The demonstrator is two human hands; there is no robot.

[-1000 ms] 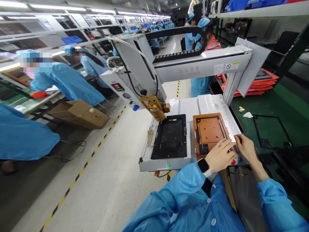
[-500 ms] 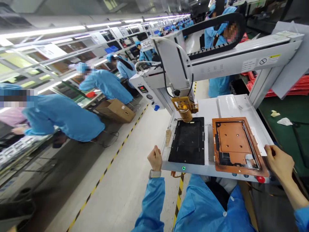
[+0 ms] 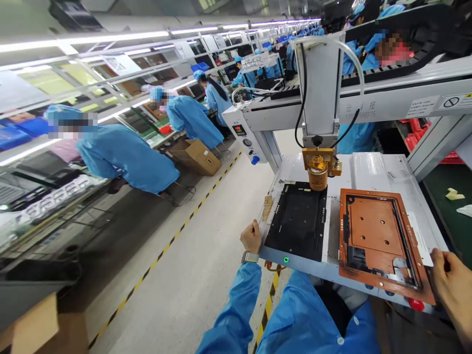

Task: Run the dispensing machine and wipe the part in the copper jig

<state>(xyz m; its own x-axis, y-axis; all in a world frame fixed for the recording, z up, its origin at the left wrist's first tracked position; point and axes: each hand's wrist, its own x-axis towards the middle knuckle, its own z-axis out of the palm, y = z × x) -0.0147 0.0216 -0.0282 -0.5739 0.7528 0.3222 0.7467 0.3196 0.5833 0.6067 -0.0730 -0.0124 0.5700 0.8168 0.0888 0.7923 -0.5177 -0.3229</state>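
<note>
My left hand (image 3: pixel 251 237), with a watch on its wrist, is curled into a fist against the left front corner of the white machine bed (image 3: pixel 332 248). At the bed's right front corner my right hand (image 3: pixel 453 278) is also closed, its fingers curled beside the edge. The insides of both hands are hidden. A black fixture plate (image 3: pixel 298 221) lies on the bed nearer my left hand. Nearer my right hand is an orange-brown fixture plate (image 3: pixel 372 228) with a dark frame set in it. A brass-coloured machine head (image 3: pixel 317 174) hangs over the black plate's back edge.
A gantry arm (image 3: pixel 391 101) spans the back of the bed. A control box with a red display (image 3: pixel 239 130) stands at its left. A red button (image 3: pixel 416 305) sits on the front right. Co-workers in blue (image 3: pixel 125 155) lean over a bench at left; a cardboard box (image 3: pixel 197 156) stands nearby.
The view has turned left and come closer, so the machine appears further right and larger. Both hands stay closed at the bed's corners. The plates keep their places on the bed.
</note>
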